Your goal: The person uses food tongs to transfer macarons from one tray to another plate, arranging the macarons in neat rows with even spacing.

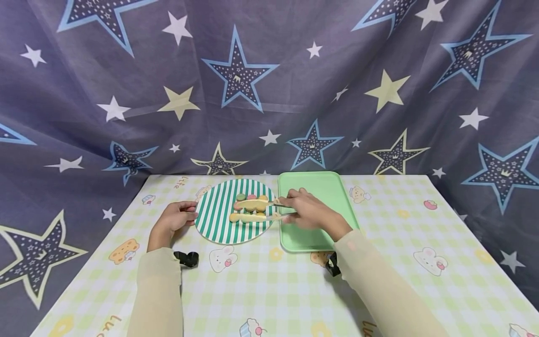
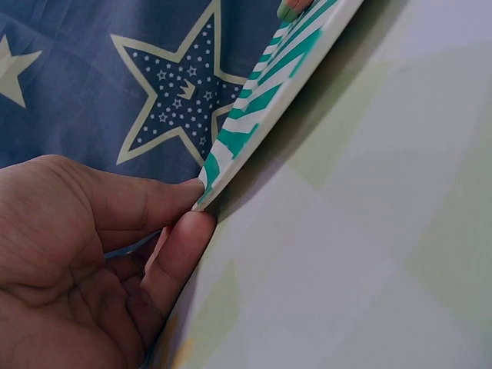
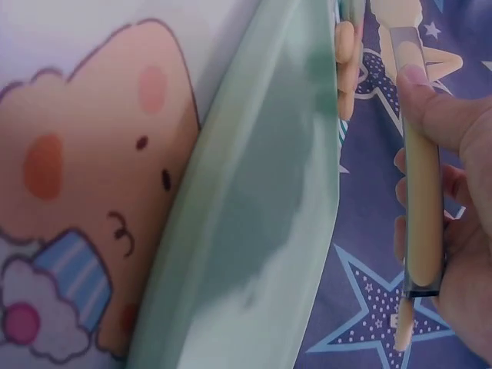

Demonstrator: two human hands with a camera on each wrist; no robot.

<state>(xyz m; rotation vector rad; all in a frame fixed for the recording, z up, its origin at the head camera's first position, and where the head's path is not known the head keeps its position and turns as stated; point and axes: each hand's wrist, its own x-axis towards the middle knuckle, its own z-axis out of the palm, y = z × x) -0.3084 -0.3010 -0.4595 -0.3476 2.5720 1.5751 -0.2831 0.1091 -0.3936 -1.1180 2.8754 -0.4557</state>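
My left hand (image 1: 173, 219) pinches the left rim of a round green-and-white striped plate (image 1: 212, 213), thumb on top and fingers beneath the edge (image 2: 201, 201). Several small round macaron-like pieces (image 1: 240, 197) in green, pink and yellow sit together on the plate. In my right hand (image 1: 309, 209) is a pair of tongs (image 3: 423, 192) with metal-edged, cream-coloured arms. The tongs reach left across the plate's right rim, their spread cream tips (image 1: 248, 218) lying over and beside the pieces. They partly hide the pieces.
A light green rectangular tray (image 1: 313, 238) lies right beside the plate, under my right hand. The table wears a checked cloth (image 1: 261, 281) with cartoon prints. A dark star-patterned curtain (image 1: 286, 93) hangs behind the table's far edge.
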